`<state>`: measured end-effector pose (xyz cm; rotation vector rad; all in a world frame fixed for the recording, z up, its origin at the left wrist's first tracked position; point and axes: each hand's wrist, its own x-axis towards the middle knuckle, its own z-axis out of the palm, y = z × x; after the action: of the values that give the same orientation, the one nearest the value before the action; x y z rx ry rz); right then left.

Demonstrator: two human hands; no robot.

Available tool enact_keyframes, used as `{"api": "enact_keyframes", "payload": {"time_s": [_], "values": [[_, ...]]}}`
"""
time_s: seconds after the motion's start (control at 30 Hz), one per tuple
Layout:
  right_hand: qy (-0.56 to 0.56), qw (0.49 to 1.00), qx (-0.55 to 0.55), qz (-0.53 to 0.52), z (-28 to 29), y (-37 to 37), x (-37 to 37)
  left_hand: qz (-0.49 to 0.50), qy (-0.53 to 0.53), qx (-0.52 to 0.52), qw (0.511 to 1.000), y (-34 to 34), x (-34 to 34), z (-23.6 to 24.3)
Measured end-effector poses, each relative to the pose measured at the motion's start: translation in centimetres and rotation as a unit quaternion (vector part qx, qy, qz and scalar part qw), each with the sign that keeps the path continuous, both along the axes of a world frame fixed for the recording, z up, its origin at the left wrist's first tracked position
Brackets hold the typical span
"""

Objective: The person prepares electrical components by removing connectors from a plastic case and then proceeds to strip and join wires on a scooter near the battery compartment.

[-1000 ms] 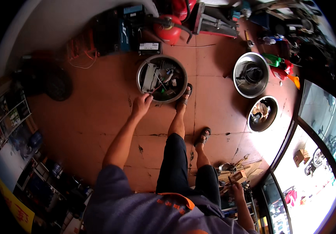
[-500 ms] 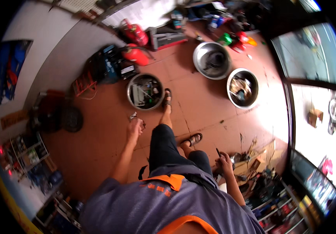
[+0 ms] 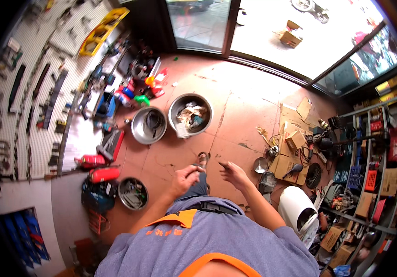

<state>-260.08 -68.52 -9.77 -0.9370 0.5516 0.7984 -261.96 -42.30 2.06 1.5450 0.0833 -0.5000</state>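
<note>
I stand over a reddish tiled floor with both hands in front of my waist, a short gap between them. My left hand [image 3: 184, 181] is closed, its fingers curled together; a small dark piece shows at the fingertips, too small to name. My right hand [image 3: 235, 176] is pinched round a small, slim dark object [image 3: 223, 164] whose kind I cannot make out. Beyond my hands stand two metal basins: one [image 3: 172, 115] with crumpled rags [image 3: 192, 113], the other [image 3: 138, 134] with a dark coiled thing. A third basin [image 3: 121, 193] at left holds metal parts.
Red fire extinguishers [image 3: 104, 174] stand by the left wall, beneath a tool pegboard [image 3: 37, 69]. Flattened cardboard [image 3: 285, 168], loose parts and a white bin-like container [image 3: 296, 207] lie to the right, before a loaded metal shelf [image 3: 369, 161]. A glass doorway [image 3: 272, 64] opens ahead.
I have turned right, so the doorway is now ahead and the basins lie further left. My hands have come closer together in front of me. Both remain closed.
</note>
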Motion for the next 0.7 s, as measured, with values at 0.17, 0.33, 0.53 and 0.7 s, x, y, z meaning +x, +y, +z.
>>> {"api": "enact_keyframes", "payload": {"time_s": [0.17, 0.33, 0.53, 0.7], "values": [[-0.004, 0.978, 0.148, -0.145, 2.5, -1.3, 15.8, -0.249, -0.140, 0.067, 0.956, -8.6, 11.2, 0.0], [0.039, 0.956, 0.147, -0.252, -1.2, -13.2, 30.2, -0.317, -0.181, 0.028, 0.931, -16.6, 24.8, -2.9], [-0.128, 0.965, -0.176, -0.150, 2.8, -21.9, 37.3, -0.334, -0.033, 0.037, 0.941, -28.8, 41.9, -0.4], [-0.275, 0.946, -0.137, -0.106, 3.3, -27.3, 46.4, -0.302, 0.048, -0.046, 0.951, -37.1, 56.4, -1.5]]}}
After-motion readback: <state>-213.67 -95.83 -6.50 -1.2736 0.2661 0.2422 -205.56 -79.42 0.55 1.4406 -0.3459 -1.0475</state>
